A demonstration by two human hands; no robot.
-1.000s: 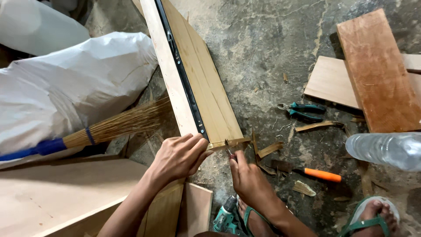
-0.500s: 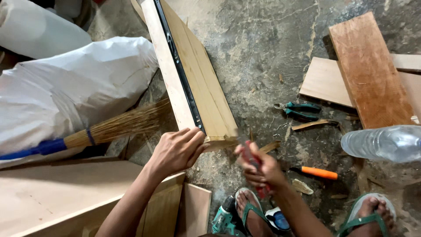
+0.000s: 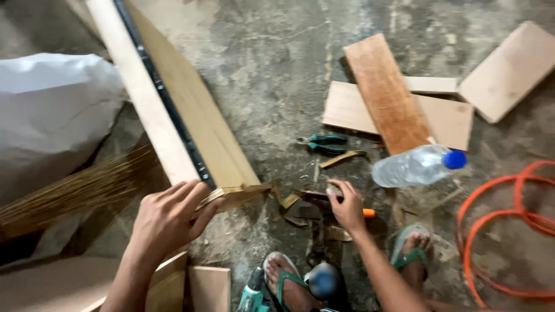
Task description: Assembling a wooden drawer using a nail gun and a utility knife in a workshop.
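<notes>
While the left hand (image 3: 167, 219) gripped the long board's (image 3: 196, 124) near end, fingers curled over it. The right hand (image 3: 347, 205) lay closed over an orange-handled tool (image 3: 367, 213) on the floor (image 3: 272, 75)

A matt, pale wooden panel (image 3: 196, 127) fitted with a dark metal rail (image 3: 165, 98) is seen. The concrete floor (image 3: 272, 63) is rough and stained. A glossy clear plastic bottle (image 3: 411, 166) is shown.

We see open concrete floor (image 3: 277, 69) between our long wooden board (image 3: 191, 121) and the stacked wood offcuts (image 3: 393, 104). Nearer us, pliers (image 3: 324, 143), a water bottle (image 3: 413, 166), wood scraps (image 3: 300, 208) and an orange cable (image 3: 509, 231) crowd the ground. A white sack (image 3: 52, 110) blocks the left.
</notes>
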